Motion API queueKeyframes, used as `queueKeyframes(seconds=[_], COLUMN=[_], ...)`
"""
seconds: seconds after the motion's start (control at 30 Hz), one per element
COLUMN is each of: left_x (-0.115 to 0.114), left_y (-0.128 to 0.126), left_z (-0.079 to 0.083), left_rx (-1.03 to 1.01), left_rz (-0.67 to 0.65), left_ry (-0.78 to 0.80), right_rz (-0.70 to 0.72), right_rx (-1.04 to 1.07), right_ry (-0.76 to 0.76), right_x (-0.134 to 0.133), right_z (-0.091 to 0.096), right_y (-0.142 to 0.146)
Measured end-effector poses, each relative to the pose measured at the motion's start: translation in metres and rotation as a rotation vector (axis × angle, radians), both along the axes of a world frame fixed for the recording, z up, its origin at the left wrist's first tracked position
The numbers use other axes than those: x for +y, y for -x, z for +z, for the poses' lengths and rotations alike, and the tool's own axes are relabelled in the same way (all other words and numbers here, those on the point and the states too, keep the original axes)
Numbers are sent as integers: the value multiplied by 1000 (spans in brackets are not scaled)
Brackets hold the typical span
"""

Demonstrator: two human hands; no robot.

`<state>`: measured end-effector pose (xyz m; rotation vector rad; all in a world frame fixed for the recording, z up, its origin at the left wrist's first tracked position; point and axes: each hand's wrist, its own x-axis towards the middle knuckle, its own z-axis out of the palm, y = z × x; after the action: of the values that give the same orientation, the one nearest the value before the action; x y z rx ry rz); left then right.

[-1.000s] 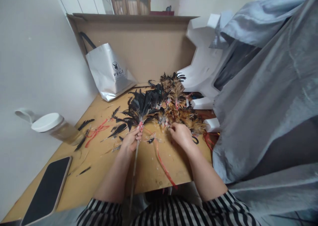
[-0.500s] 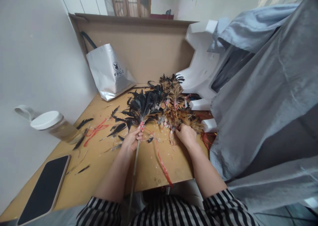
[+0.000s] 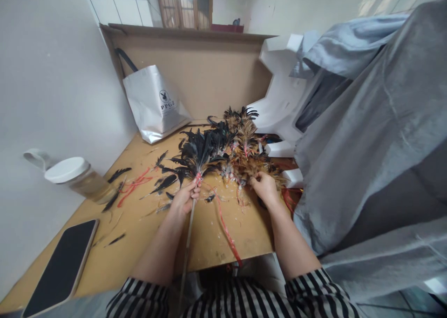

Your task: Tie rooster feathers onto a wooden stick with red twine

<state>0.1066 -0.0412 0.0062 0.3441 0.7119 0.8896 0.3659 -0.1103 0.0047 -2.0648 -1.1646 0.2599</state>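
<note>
My left hand is closed round a thin stick, just below the red binding of a black feather duster. The stick slants down past the table's front edge toward me. A red plastic strip trails from the binding across the table. On the right, my right hand has its fingertips pinched at the near edge of a pile of brown feathers; whether a feather is between them is too small to make out. More bound feathers lie behind.
A lidded jar of liquid and a phone are at the left. Loose black feathers and red strips lie scattered. A silver bag leans at the back. White foam and grey cloth border the right.
My right hand has shifted slightly right at the brown feathers, its fingertips now higher on the pile. My left hand keeps its hold on the stick. The view has tilted a little.
</note>
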Motion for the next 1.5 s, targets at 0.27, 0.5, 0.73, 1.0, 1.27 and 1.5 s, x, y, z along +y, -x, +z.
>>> queueKeyframes(seconds=[0.27,0.5,0.73,1.0,1.27,1.5], left_x=[0,-1,-4,-7,-8,-13], left_y=[-2,-5,-8,-10,-13,-16], left_z=[-2,-2,-3,-7,-9,-5], left_rx=[16,42,63,79,162,266], left_rz=[13,13,28,25,62,117], left_ry=[-9,-35,-92,-156,-225,-314], right_rz=[459,558,480,442,462,494], right_rx=[1251,1345,1153,1139,1237,1185], right_ry=[-221,-109,-59,-151,-23,51], right_x=[1,28,49,55,56,50], right_z=[26,30,-1,-12,-16,-4], right_y=[30,99,128,129,127,125])
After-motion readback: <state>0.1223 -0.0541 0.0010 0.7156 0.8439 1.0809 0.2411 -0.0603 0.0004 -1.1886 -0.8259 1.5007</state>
